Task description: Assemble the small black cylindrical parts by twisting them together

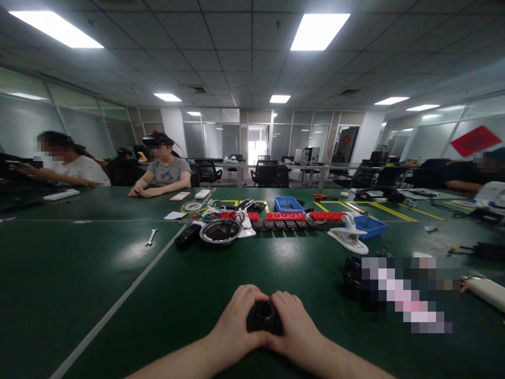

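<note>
A small black object [264,311] with a round, ring-like top and a dark hollow stands on the green table close in front of me. Its exact kind cannot be told. My left hand [241,317] curves around its left side and my right hand [292,318] curves around its right side. The thumbs meet at the near side and the fingertips come close together at the far side. Its lower part is mostly hidden between my hands.
Beyond my hands lie a metal bowl [220,231], red strips [285,216], blue bins [289,204] and a white clamp-like stand [349,235]. A wrench [151,237] lies left; black coiled items [352,276] lie right. Several people sit around, one wearing a headset [158,139].
</note>
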`<state>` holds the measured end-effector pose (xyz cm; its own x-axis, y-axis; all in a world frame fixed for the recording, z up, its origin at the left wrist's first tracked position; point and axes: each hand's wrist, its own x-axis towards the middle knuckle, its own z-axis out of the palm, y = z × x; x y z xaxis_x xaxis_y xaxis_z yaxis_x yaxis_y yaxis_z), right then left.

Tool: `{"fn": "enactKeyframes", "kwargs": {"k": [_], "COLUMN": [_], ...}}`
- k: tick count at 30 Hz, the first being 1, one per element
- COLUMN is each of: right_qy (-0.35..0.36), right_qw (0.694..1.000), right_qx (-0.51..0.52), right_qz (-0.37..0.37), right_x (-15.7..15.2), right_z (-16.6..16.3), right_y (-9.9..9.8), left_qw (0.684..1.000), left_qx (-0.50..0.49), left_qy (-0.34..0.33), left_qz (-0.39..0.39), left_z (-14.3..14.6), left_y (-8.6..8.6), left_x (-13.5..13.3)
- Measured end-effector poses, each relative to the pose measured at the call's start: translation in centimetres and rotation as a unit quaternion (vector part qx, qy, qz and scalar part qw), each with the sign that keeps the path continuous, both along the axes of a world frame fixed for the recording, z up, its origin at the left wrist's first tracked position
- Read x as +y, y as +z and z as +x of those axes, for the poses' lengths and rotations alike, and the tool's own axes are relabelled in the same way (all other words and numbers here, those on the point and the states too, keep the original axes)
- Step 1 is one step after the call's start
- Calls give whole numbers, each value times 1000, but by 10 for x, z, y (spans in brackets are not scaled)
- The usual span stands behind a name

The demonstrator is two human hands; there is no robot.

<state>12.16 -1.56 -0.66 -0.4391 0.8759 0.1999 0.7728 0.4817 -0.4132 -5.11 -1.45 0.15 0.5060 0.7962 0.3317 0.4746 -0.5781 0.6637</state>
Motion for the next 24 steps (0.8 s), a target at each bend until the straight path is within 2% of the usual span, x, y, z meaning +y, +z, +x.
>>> {"fn": "enactKeyframes", "kwargs": {"k": [3,6,11,15,17,20,22,24], "right_qy": [62,111,143,126,81,21,0,-9], "right_qw": [996,987,978,981,988,995,998,999], "right_qx": [52,86,73,59,45,15,-6,-24], "right_qz": [-35,-84,-129,-134,-127,-92,-57,-28], "right_x": [2,6,13,18,17,12,8,5], "right_z": [7,14,21,21,18,10,5,2], "right_y": [4,11,17,11,7,2,1,2], "left_qw": [999,997,991,991,994,999,996,995], "left_qx": [15,27,7,-14,-18,-7,-1,-6], "left_qy": [-40,-71,-133,-136,-109,-8,53,74], "left_qz": [23,29,3,-9,-18,-49,-65,-65], "left_z": [-4,-9,-11,-10,-9,-4,1,4], "left_y": [0,8,27,25,18,8,2,-2], "left_x": [-2,-2,0,5,6,5,3,0]}}
